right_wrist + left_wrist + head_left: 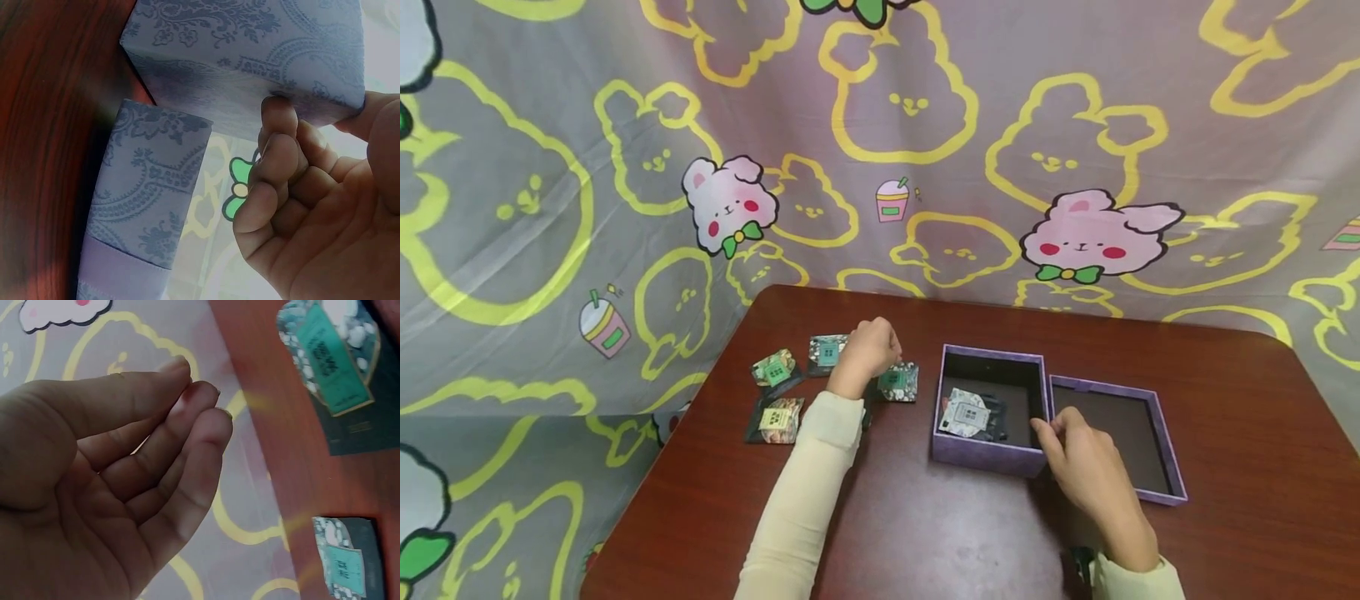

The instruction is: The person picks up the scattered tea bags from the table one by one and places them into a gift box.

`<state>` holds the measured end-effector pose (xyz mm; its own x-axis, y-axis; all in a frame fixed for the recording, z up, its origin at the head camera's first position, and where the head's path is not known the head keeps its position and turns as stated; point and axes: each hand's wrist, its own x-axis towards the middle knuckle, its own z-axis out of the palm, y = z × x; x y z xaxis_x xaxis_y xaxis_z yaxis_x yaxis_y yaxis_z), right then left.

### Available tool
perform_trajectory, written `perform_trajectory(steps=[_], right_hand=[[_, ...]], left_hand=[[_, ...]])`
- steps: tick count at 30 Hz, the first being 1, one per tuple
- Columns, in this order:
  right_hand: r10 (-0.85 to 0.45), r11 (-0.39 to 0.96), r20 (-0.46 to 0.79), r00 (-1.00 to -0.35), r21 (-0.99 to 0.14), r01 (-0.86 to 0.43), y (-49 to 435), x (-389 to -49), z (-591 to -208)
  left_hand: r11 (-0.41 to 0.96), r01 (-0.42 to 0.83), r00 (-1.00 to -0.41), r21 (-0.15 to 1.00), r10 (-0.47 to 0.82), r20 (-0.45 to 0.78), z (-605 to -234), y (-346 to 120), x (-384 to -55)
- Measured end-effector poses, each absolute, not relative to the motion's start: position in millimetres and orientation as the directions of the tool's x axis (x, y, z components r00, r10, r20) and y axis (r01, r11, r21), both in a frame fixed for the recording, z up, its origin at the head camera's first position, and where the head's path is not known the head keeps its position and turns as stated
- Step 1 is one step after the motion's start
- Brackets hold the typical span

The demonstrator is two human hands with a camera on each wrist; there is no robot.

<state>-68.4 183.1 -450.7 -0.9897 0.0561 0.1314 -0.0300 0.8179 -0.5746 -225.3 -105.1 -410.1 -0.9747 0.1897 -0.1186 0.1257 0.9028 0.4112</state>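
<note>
A reddish-brown table [910, 533] bears small packets [778, 422]; an open purple box [988, 457]; beside it, a shallow lid [1112, 429].

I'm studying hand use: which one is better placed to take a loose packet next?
Probably the left hand: it looks empty and is near the loose packets, while the right hand grips the purple box.

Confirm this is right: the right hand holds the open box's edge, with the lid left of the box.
Wrong side: the head view shows the lid right of the open box. The right hand does hold the box's edge.
</note>
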Motion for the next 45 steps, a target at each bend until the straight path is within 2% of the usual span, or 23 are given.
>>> perform_trajectory(steps=[12, 18, 24, 37, 45], right_hand=[[0.060, 0.817, 0.120, -0.991, -0.577, -0.020, 182.2, -68.5, -452.8], [0.062, 0.817, 0.109, -0.992, -0.577, -0.012, 182.3, -68.6, -452.2], [0.069, 0.819, 0.105, -0.992, -0.573, -0.004, 182.5, -68.0, -451.0], [0.078, 0.818, 0.107, -0.991, -0.576, 0.002, 182.0, -67.0, -450.0], [0.072, 0.816, 0.122, -0.990, -0.578, -0.012, 181.0, -67.3, -451.1]], left_hand=[[0.900, 0.135, -0.967, 0.415, 0.212, -0.144, -434.8, -111.8, -228.0], [0.921, 0.041, -0.978, 0.386, 0.116, -0.173, -446.7, -123.1, -229.7], [0.910, -0.032, -0.980, 0.414, 0.052, -0.191, -459.3, -133.7, -233.6], [0.893, -0.051, -0.968, 0.448, 0.066, -0.243, -459.8, -137.4, -242.3], [0.900, -0.092, -0.970, 0.427, 0.017, -0.244, -460.9, -139.6, -245.3]])
